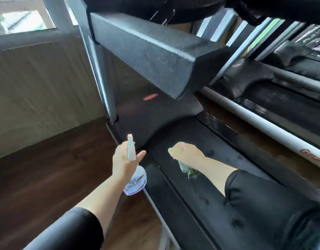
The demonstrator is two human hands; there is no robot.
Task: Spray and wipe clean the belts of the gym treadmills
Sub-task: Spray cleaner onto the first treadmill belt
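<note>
**Both arms stretched forward**

The left hand (125, 159) grips the spray bottle (135, 180), its nozzle pointing toward 12 o'clock. At its 3 o'clock, the right hand (189, 152) clenches a green cloth (189, 170) over the belt (200, 192).

Left arm reached from lower left toward frame centre, left sleeve (74, 230) black, forearm bare. Left hand (125, 160) gripped spray bottle (135, 181) at neck, thumb jutting right. Right arm came from lower right, right sleeve (263, 204) black. Right hand (187, 153) fisted round green cloth (189, 170), knuckles up.

Treadmills (137, 112) (several, apparently) on wood floor (47, 177).
</note>
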